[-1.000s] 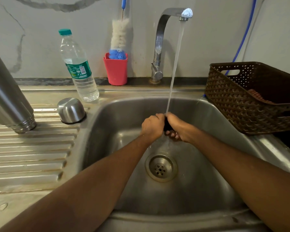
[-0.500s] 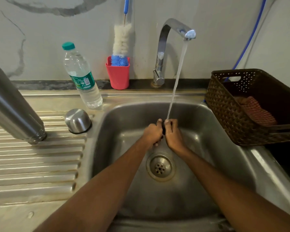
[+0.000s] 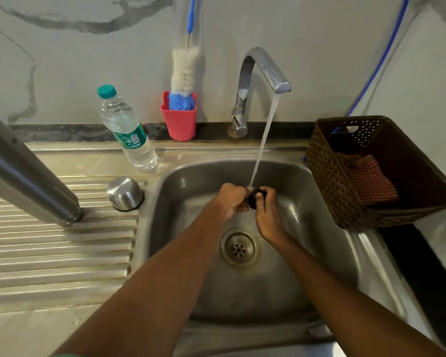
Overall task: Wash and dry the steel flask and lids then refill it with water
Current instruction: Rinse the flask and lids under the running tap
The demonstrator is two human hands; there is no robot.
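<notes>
The steel flask [image 3: 29, 176] stands upside down on the ribbed drainboard [image 3: 57, 248] at the left. Beside it the steel cup lid [image 3: 125, 193] lies mouth down. Over the sink basin [image 3: 307, 253], my left hand [image 3: 231, 200] and my right hand [image 3: 267, 215] together hold a small black inner lid [image 3: 255, 198] under the water stream [image 3: 264, 140] from the tap [image 3: 258, 81]. My fingers curl round the lid and hide most of it.
A plastic water bottle [image 3: 126, 130] and a red cup [image 3: 178, 121] with a bottle brush [image 3: 184, 73] stand at the back ledge. A brown woven basket [image 3: 366, 173] holding a red checked cloth [image 3: 368, 181] sits right of the sink. The drain [image 3: 239, 248] lies below my hands.
The view has tilted down and the scene sits lower in frame. My hands stay under the running water, shifting their hold on the black lid slightly.
</notes>
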